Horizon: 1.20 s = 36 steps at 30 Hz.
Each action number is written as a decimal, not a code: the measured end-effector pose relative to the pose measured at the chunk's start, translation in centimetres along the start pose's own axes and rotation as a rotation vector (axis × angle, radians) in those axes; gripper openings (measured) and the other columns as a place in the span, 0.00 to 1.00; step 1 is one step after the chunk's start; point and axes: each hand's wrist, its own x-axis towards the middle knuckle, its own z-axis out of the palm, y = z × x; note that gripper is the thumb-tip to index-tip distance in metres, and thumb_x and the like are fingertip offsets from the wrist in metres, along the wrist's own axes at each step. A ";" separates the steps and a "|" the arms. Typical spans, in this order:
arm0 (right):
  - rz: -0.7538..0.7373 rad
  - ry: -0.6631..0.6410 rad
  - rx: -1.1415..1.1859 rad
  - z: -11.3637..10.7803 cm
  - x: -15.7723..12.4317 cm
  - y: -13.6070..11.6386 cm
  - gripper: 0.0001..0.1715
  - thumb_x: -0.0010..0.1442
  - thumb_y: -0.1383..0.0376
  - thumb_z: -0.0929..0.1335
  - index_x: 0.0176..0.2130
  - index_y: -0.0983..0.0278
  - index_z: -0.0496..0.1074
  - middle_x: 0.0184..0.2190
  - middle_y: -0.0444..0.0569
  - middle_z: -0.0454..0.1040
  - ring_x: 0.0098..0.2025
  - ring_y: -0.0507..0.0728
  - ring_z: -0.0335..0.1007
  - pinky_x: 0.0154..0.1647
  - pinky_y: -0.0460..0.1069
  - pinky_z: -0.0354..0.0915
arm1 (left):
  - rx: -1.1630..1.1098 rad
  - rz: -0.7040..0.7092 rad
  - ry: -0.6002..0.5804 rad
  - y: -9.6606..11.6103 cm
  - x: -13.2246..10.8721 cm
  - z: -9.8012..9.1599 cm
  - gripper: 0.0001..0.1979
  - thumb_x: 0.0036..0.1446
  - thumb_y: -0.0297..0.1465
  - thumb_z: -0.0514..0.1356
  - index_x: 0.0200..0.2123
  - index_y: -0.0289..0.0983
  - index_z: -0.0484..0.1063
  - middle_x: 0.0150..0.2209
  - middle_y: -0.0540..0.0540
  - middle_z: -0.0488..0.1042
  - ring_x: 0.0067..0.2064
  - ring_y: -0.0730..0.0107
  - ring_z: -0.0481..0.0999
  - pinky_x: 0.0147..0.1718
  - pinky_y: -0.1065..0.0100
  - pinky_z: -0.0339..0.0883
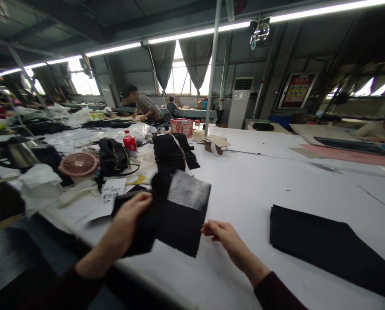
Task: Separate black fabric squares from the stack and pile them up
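Note:
My left hand [131, 219] is closed on black fabric pieces [144, 239], held over the near edge of the table and partly blurred. Beside them a black fabric panel [181, 230] with a shiny grey patch [189, 189] across its upper part is spread above the white tabletop. At that panel's right edge, my right hand [223, 237] has its fingers pinched together on the border. Just behind lies a stack of black fabric [169, 153] tied with a pale strip. Larger folded black fabric pieces [321, 241] lie flat to the right of my right hand.
Left of the hands are a handwritten paper [113, 193], a pink fan [79, 164], a black bag [111, 157] and a red bottle [129, 141]. Small cardboard pieces [216, 143] sit near a metal post [212, 69]. A co-worker [145, 105] leans over the table's far side.

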 end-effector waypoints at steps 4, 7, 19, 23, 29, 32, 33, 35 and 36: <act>0.353 -0.171 0.533 -5.9 -2.6 2.0 0.46 0.64 0.37 0.50 0.50 0.69 0.71 0.40 0.58 0.77 0.35 0.56 0.75 0.37 0.51 0.69 | 0.280 0.083 -0.512 -5.9 -5.5 11.8 0.11 0.62 0.37 0.53 0.36 0.36 0.71 0.28 0.50 0.70 0.29 0.73 0.68 0.27 0.73 0.61; 0.475 -0.207 0.411 -8.7 -4.5 4.0 0.40 0.60 0.37 0.60 0.41 0.69 0.75 0.34 0.54 0.78 0.31 0.54 0.73 0.33 0.48 0.66 | 0.438 0.211 -0.809 -9.7 -8.0 17.7 0.09 0.59 0.30 0.55 0.41 0.38 0.73 0.34 0.47 0.75 0.33 0.69 0.73 0.32 0.70 0.66; 0.072 0.158 -0.283 -4.0 -7.0 6.4 0.13 0.59 0.67 0.65 0.41 0.61 0.78 0.37 0.50 0.76 0.42 0.58 0.71 0.46 0.51 0.64 | 1.077 0.814 -0.835 -12.7 -5.6 14.4 0.16 0.62 0.27 0.55 0.54 0.35 0.65 0.51 0.41 0.71 0.52 0.58 0.70 0.53 0.59 0.65; -0.015 0.298 -0.306 -2.8 -7.8 7.5 0.13 0.62 0.69 0.63 0.41 0.62 0.76 0.38 0.50 0.72 0.42 0.57 0.69 0.45 0.51 0.65 | 1.040 0.871 -0.879 -12.6 -4.4 13.4 0.18 0.63 0.28 0.57 0.56 0.37 0.63 0.55 0.43 0.68 0.58 0.60 0.65 0.58 0.62 0.61; -0.088 0.394 -0.376 -1.9 -7.3 7.9 0.14 0.64 0.72 0.62 0.44 0.62 0.75 0.36 0.50 0.71 0.41 0.58 0.68 0.43 0.53 0.66 | 1.138 0.787 -0.877 -11.3 -3.5 13.8 0.17 0.59 0.32 0.62 0.51 0.40 0.66 0.49 0.44 0.70 0.49 0.59 0.71 0.49 0.60 0.68; -0.175 0.436 -0.456 -1.2 -7.0 8.3 0.17 0.65 0.73 0.61 0.48 0.62 0.73 0.36 0.49 0.70 0.40 0.58 0.67 0.42 0.54 0.65 | 1.180 0.732 -0.791 -11.2 -3.1 13.7 0.19 0.61 0.33 0.60 0.55 0.40 0.63 0.46 0.44 0.70 0.46 0.60 0.72 0.46 0.60 0.69; -0.208 0.446 -0.487 -0.9 -7.0 8.4 0.17 0.65 0.73 0.61 0.48 0.62 0.73 0.36 0.50 0.70 0.40 0.58 0.66 0.42 0.54 0.65 | 1.189 0.724 -0.755 -11.3 -2.9 13.8 0.20 0.62 0.32 0.58 0.57 0.40 0.62 0.46 0.44 0.70 0.46 0.61 0.72 0.46 0.61 0.69; -0.268 0.456 -0.554 -0.6 -7.1 8.6 0.18 0.65 0.74 0.61 0.49 0.62 0.73 0.37 0.50 0.70 0.40 0.58 0.66 0.41 0.54 0.65 | 1.213 0.727 -0.689 -11.9 -2.5 13.8 0.22 0.64 0.28 0.54 0.61 0.39 0.58 0.47 0.43 0.70 0.47 0.62 0.71 0.47 0.62 0.68; -0.292 0.454 -0.588 -0.5 -7.2 8.7 0.19 0.65 0.75 0.60 0.50 0.62 0.72 0.37 0.51 0.69 0.40 0.58 0.66 0.41 0.54 0.65 | 1.229 0.735 -0.667 -12.3 -2.3 13.9 0.24 0.64 0.26 0.52 0.62 0.38 0.55 0.47 0.43 0.70 0.47 0.62 0.71 0.48 0.61 0.68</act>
